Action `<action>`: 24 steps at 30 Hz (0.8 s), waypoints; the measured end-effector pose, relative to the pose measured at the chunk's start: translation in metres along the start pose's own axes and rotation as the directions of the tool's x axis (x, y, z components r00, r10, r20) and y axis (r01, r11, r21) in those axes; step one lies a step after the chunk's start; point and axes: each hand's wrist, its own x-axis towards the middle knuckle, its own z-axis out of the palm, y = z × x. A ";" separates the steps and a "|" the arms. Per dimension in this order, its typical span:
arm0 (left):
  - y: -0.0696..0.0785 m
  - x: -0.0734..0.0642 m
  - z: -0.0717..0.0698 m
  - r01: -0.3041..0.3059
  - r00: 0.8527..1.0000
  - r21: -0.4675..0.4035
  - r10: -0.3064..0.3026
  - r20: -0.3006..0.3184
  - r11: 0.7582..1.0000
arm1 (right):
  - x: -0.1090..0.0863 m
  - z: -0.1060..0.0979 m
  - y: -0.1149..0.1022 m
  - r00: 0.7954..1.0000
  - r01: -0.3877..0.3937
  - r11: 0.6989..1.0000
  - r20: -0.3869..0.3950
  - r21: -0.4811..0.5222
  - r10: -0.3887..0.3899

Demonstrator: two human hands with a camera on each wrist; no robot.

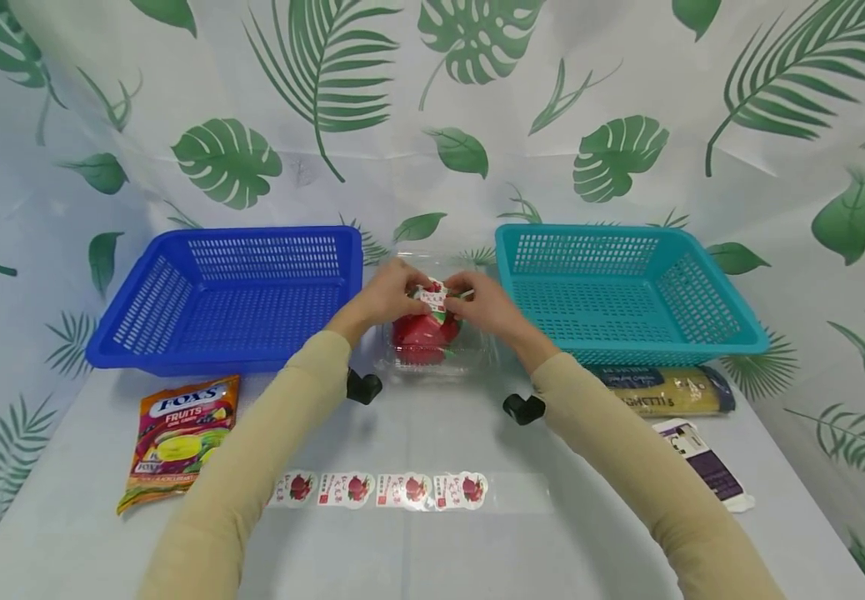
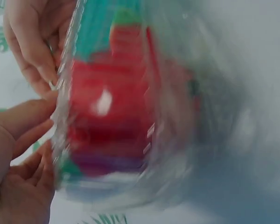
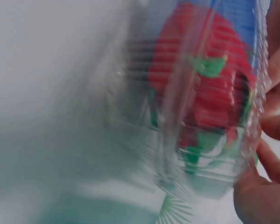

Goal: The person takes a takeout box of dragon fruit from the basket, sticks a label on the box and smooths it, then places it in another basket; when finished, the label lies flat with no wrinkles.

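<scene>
A clear plastic clamshell box (image 1: 470,354) stands between two baskets, with a red, green-tipped dragon fruit (image 1: 423,337) inside. Over the lid, my left hand (image 1: 387,293) and right hand (image 1: 487,307) meet from either side at a white dragon fruit sticker (image 1: 432,298). Thumb and index finger of each hand pinch an edge of that sticker. Both wrist views show the box (image 2: 107,186) from its sides, blurred, with fingertips along its top; there the sticker is hidden. In the right wrist view the fruit (image 3: 196,60) shows through the ribbed wall.
A blue basket (image 1: 222,367) stands left, a teal basket (image 1: 627,346) right. A Fox's candy bag (image 1: 177,442) lies front left. Spaghetti (image 1: 665,392) and a white-and-purple pack (image 1: 706,467) lie right. Nearer me is a strip of several stickers (image 1: 406,490).
</scene>
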 end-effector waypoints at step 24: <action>0.012 -0.055 0.031 0.173 0.962 -0.093 -0.189 -0.200 0.981 | -0.062 0.014 0.009 0.993 0.015 0.997 -0.112 -0.082 -0.025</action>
